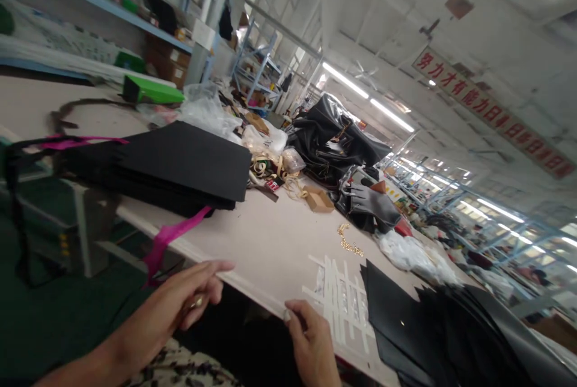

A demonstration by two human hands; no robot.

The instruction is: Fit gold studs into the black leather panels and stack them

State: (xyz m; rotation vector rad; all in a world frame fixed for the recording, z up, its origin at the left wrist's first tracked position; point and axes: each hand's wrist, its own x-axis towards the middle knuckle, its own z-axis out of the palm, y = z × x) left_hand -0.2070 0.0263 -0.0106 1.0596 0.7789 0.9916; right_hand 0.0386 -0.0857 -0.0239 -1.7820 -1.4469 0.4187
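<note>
My left hand (196, 294) is at the table's near edge, index finger stretched out and the others loosely bent. A ring is on one finger, and nothing shows in its grasp. My right hand (311, 339) is by the same edge, thumb and index finger close together in a pinch; whether something small is between them I cannot make out. Just beyond it, strips of white tape (336, 297) lie on the table (270, 249). Black flat sheets (396, 321) are stacked to the right. A stack of black panels (180, 164) lies to the left, with a magenta strip (175, 234) hanging from it.
A gold chain (349, 241) and a small cardboard box (318, 199) lie farther back. Behind them are black leather-like pieces (333, 134), a grey glove (372, 201) and clear plastic bags (415, 255). A green box (151, 90) stands at the back left, below shelves (99, 5).
</note>
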